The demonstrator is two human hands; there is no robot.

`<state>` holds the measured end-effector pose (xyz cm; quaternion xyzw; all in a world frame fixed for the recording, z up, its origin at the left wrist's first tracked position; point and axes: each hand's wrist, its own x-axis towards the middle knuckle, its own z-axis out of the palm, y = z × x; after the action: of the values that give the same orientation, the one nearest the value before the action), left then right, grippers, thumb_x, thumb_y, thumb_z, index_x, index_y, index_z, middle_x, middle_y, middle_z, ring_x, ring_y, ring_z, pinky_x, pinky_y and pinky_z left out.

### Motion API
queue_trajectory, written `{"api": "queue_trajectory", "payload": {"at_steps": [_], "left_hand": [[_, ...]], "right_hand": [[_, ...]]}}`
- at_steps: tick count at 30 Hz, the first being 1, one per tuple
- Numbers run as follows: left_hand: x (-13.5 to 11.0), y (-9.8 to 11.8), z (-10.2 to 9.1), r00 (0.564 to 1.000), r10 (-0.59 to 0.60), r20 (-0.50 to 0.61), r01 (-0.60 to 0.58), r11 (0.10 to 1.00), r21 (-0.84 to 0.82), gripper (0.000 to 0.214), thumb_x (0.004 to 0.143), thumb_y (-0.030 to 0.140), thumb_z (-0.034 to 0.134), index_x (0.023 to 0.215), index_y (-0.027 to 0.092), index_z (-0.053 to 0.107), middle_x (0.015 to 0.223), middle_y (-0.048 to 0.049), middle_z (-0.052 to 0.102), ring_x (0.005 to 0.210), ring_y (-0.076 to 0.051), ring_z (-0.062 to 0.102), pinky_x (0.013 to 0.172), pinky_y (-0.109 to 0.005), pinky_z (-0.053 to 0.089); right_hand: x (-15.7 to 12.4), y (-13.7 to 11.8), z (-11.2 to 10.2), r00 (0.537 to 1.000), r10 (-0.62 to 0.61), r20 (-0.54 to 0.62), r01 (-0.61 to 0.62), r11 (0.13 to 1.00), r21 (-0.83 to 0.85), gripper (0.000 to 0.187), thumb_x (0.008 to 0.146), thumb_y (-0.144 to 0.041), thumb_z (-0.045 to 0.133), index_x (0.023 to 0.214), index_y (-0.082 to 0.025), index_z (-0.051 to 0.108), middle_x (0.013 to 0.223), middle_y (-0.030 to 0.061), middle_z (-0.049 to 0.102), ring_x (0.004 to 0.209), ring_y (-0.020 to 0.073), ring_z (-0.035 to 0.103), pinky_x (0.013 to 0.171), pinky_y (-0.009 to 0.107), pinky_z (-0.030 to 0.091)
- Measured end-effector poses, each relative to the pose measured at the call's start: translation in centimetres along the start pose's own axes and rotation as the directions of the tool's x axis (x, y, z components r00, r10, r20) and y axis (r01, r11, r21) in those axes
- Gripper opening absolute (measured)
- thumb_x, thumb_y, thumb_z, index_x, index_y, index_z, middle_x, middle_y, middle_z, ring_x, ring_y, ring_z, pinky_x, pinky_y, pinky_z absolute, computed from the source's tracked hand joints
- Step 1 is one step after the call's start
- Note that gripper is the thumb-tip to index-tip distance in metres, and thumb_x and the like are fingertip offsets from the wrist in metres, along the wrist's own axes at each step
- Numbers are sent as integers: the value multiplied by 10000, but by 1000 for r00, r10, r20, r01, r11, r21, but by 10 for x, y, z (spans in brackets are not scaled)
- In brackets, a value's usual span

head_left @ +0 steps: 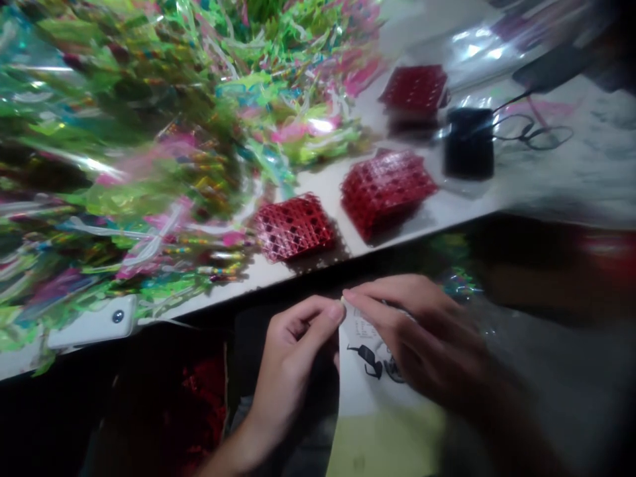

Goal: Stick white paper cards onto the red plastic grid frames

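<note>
Below the table edge, a printed paper sheet [370, 401] hangs or lies in front of me, white above and yellowish below, with dark drawings and small text. My left hand [301, 354] is closed in a pinch, thumb and index finger at the sheet's upper left corner. My right hand [417, 331] reaches over the sheet from the right, its fingertips meeting the left thumb at that same corner. A tiny pale bit shows between the fingertips; whether it is the paper's corner or another thing is unclear. The right thumb is hidden, and the picture is blurred.
On the white table [358, 242] stand red lattice-patterned stacks: a left stack [295, 228], a middle stack [385, 189] and a back stack [416, 89]. A heap of coloured plastic strips [163, 132] covers the left. A black box [468, 142], cable [546, 136] and white phone [94, 322] lie there.
</note>
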<state>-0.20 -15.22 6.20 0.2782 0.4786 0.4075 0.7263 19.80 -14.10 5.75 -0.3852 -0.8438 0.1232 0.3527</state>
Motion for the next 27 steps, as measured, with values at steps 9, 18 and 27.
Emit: {"api": "queue_trajectory", "payload": {"at_steps": [9, 18, 27], "left_hand": [[-8, -16, -6, 996, 77, -47, -53, 920, 388, 235, 1037, 366, 706, 886, 210, 798, 751, 34, 702, 687, -91, 575, 634, -173, 451], [-5, -26, -11, 991, 85, -103, -18, 852, 524, 348, 1066, 361, 657, 767, 188, 702, 667, 54, 618, 617, -70, 533, 577, -168, 413], [-4, -21, -21, 896, 352, 271, -424, 496, 758, 113, 1023, 76, 648, 1042, 155, 726, 876, -13, 768, 750, -89, 714, 710, -175, 528]], "right_hand": [[-22, -1, 29, 972, 234, 32, -235, 947, 218, 236, 1037, -84, 612, 1241, -182, 680, 1114, 67, 759, 1021, 186, 709, 941, 339, 572], [-33, -5, 37, 981, 168, 102, -183, 969, 168, 255, 995, 6, 601, 1200, -142, 635, 1107, 107, 801, 1026, 226, 768, 930, 365, 597], [-15, 6, 30, 876, 398, 272, -482, 706, 519, 136, 1024, -91, 666, 1009, -224, 646, 981, 12, 710, 912, 139, 707, 791, 262, 564]]}}
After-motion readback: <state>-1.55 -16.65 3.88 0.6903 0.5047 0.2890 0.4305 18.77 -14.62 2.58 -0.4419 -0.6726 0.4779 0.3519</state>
